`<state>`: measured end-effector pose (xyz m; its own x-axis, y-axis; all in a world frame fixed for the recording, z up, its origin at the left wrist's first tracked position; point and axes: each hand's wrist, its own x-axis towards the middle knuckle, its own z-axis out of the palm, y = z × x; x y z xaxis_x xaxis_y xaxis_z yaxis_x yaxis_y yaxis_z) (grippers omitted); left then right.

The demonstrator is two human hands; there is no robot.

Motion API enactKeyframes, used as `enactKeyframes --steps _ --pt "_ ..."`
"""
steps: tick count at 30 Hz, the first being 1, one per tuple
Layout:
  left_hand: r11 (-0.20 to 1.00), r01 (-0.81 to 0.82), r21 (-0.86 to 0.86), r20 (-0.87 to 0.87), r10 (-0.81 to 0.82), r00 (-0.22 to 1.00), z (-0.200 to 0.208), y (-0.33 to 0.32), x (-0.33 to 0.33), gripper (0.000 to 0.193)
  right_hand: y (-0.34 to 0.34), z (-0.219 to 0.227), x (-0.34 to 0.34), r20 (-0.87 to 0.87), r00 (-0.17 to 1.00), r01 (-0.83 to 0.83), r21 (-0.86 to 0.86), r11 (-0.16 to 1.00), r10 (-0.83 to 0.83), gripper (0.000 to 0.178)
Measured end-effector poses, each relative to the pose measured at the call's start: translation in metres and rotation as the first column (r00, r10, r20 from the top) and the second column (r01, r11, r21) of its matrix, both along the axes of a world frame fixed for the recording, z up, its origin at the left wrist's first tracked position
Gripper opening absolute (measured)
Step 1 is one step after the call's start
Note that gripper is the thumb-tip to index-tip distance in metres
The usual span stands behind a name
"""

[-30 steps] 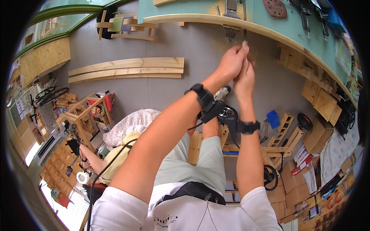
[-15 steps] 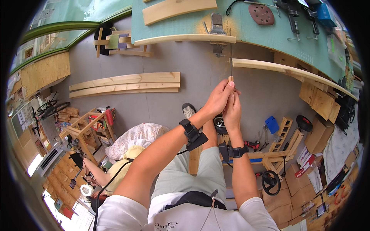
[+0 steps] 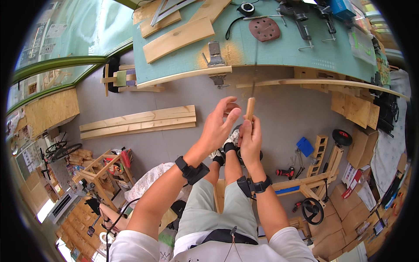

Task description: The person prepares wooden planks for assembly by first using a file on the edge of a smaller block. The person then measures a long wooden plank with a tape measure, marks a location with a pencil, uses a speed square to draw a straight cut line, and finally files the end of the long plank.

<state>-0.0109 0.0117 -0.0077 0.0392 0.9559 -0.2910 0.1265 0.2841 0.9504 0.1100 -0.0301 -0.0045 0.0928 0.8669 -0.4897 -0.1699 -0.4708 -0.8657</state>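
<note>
My right hand [image 3: 250, 142] grips the light wooden handle of a saw [image 3: 250, 108]. Its thin dark blade, seen nearly edge-on, points away over the bench edge. Off the handle, just to its left, my left hand [image 3: 218, 124] is open with the fingers curved apart. A wooden strip [image 3: 183, 75] lies along the bench's front edge beside a metal vise [image 3: 214, 56], its right end showing. Beyond the blade, a second long strip [image 3: 314, 82] stretches to the right below the bench edge. What supports it is hard to see.
Sawdust, boards [image 3: 179, 39], a sanding disc [image 3: 264, 29], a tape measure [image 3: 246, 8] and clamps [image 3: 301, 19] lie on the green bench [image 3: 279, 50]. Planks [image 3: 139, 122] rest on the floor at left. A wooden frame [image 3: 321, 177] stands at right; another person [image 3: 114, 216] is at lower left.
My left hand has let go of the saw handle and moved left, opening. My right hand keeps hold, nearer to me. The right strip's end now lies farther left, past the blade. The view has shifted.
</note>
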Motion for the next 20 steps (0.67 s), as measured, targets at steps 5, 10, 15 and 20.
enactKeyframes --steps 5,10,15,20 --pt "0.954 0.107 -0.281 -0.084 -0.136 0.987 0.055 0.031 0.012 0.028 -0.005 0.004 0.035 0.054 0.983 -0.18 0.116 0.977 0.175 0.037" --pt "0.98 0.188 -0.071 -0.759 -0.175 0.628 0.103 0.115 -0.038 0.023 -0.008 -0.051 0.153 0.079 0.992 0.11 -0.207 0.972 -0.096 0.033" --pt "0.937 0.346 0.039 -0.845 -0.154 0.512 0.05 0.187 -0.109 0.029 0.031 -0.101 0.23 0.175 0.965 0.235 -0.232 0.944 -0.197 0.04" --pt "0.923 0.384 0.014 -0.844 -0.195 0.5 0.025 0.215 -0.129 0.037 0.058 -0.116 0.271 0.242 0.958 0.226 -0.317 0.921 -0.151 0.046"
